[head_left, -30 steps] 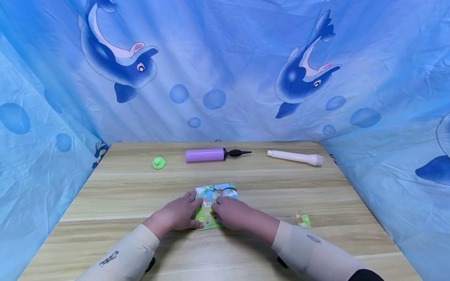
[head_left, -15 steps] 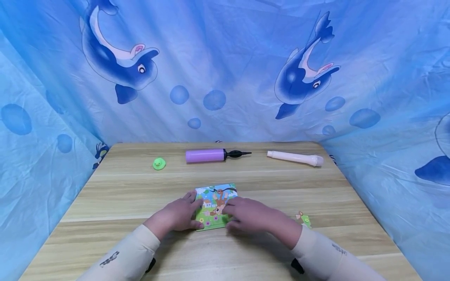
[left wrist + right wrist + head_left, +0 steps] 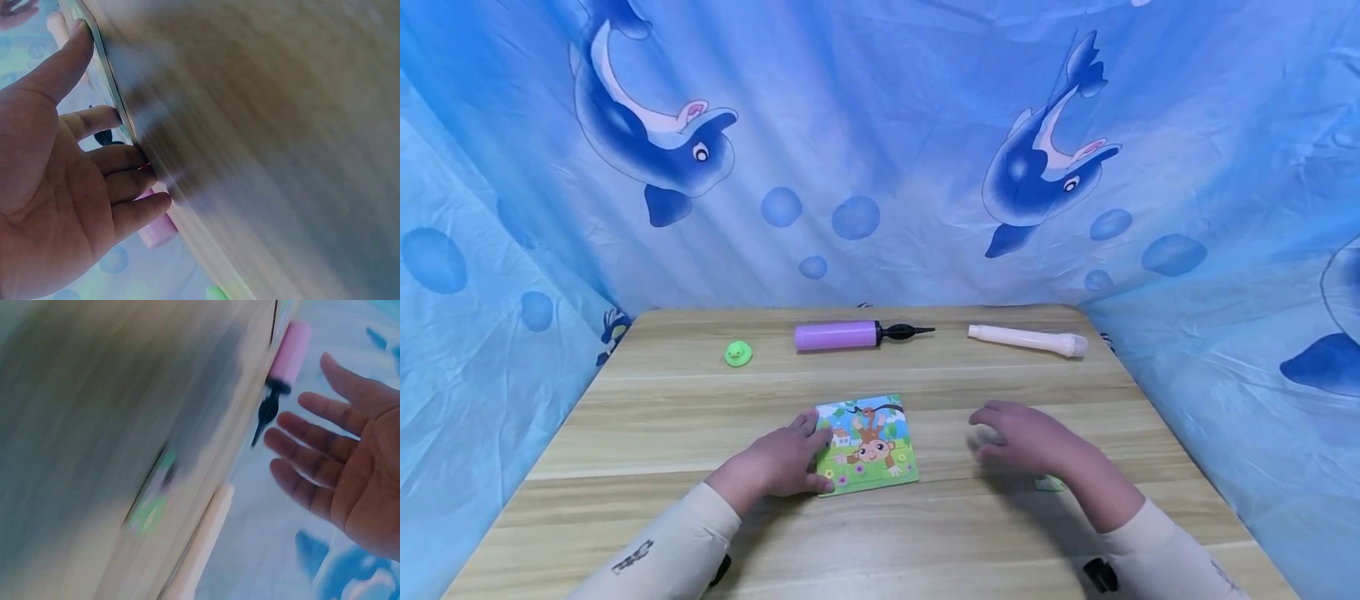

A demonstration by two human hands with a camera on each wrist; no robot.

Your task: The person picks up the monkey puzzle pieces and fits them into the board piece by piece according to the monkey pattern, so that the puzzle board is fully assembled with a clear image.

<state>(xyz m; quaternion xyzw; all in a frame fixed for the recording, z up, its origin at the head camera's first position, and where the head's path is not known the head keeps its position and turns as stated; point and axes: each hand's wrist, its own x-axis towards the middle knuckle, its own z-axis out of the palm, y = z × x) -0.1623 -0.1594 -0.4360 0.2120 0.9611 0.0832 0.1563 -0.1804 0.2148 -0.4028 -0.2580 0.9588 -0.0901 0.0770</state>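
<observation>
A jigsaw puzzle board (image 3: 874, 454) with a hanging monkey, a house and flowers lies at the middle of the table. My left hand (image 3: 775, 460) rests along its left edge, thumb and fingers spread and touching the rim. In the left wrist view, thumb and fingertips of that hand (image 3: 69, 169) meet the thin board edge. To the right of the board, my right hand (image 3: 1033, 440) hovers with loose fingers, holding nothing. Under its forearm side, a loose green puzzle piece (image 3: 1049, 484) is partly hidden; the right wrist view shows this piece (image 3: 153, 494) flat on the wood.
Along the back of the table (image 3: 700, 533) stand or lie a green toy duck (image 3: 738, 353), a purple hand pump (image 3: 837, 336) with a black nozzle, and a pale pink toy microphone (image 3: 1028, 338). A blue dolphin-print curtain (image 3: 880, 150) encloses the back and sides.
My right hand has lifted off the board and moved right, over toward the loose piece, uncovering the monkey's face. My left hand has stayed at the board's left edge.
</observation>
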